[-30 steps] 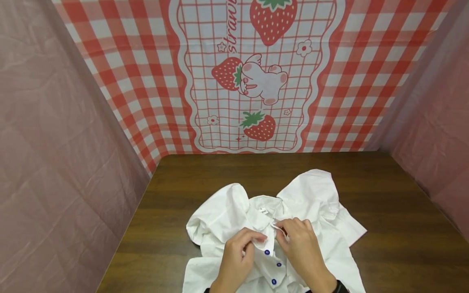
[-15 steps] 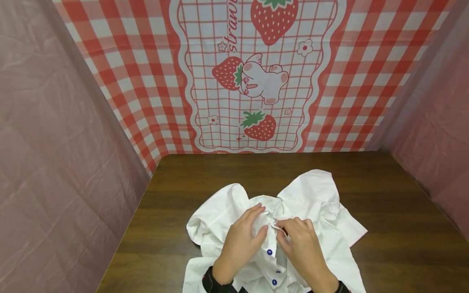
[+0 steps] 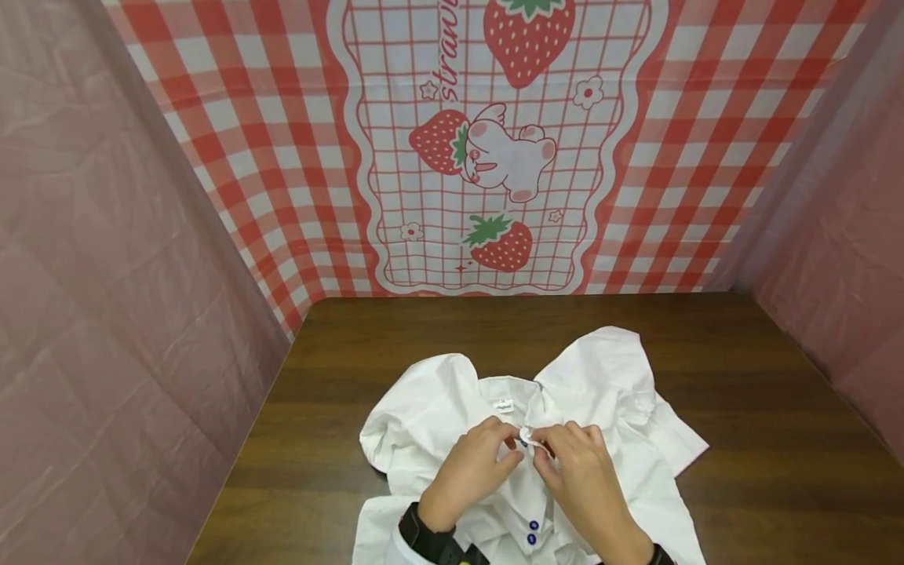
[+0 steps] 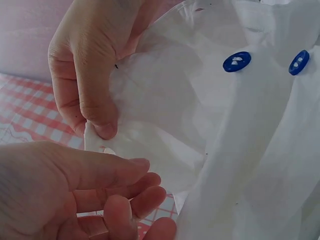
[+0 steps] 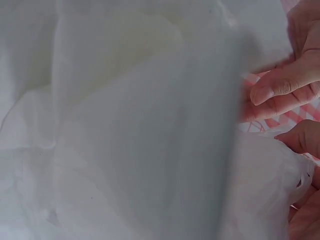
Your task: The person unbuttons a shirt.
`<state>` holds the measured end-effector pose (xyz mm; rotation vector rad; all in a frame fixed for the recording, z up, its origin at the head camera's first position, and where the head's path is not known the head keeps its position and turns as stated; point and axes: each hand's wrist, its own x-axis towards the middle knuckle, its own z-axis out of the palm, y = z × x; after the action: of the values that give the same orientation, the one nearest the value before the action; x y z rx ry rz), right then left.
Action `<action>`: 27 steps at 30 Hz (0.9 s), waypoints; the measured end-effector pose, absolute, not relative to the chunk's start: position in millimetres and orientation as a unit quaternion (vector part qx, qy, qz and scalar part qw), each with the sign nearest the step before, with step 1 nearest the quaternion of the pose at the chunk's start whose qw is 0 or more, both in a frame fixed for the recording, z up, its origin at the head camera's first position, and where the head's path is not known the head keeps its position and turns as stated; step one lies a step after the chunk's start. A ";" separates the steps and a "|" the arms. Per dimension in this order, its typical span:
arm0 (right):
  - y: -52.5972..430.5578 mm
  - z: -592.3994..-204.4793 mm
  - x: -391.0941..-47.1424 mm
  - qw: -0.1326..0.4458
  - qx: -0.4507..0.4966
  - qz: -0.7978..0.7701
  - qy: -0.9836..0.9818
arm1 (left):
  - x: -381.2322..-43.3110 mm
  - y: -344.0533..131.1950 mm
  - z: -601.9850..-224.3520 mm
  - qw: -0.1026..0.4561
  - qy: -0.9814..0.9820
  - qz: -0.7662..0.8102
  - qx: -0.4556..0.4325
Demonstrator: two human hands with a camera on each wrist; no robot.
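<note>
A white shirt lies front up, with its collar at the far side and blue buttons down its front. My left hand has its fingers curled at the front edge below the collar, beside a blue button. My right hand pinches the facing edge just to the right. In the left wrist view, the right thumb presses on the cloth edge and the left thumb lies just below. Loose cloth fills most of the right wrist view, with both hands at its right side.
The shirt lies on a dark wooden table. Behind it hangs a red-and-white checked cloth with strawberry prints. Pink curtains hang at both sides. Two lower blue buttons show between the wrists.
My left hand moves from the front edge to spread near the collar, then draws its fingers in beside the upper button, which now sits farther up. The right hand keeps its pinch.
</note>
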<state>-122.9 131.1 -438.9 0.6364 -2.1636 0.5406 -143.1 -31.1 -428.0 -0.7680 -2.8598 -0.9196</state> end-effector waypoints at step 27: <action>150.0 -442.6 -124.0 0.366 0.190 0.209 -0.887 | -170.8 -22.9 -434.5 0.134 -0.918 -0.225 -0.296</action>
<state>-124.0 150.0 -442.6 0.4886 -2.2789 0.5362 -170.8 -22.9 -434.5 -0.8593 -2.6632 -0.6539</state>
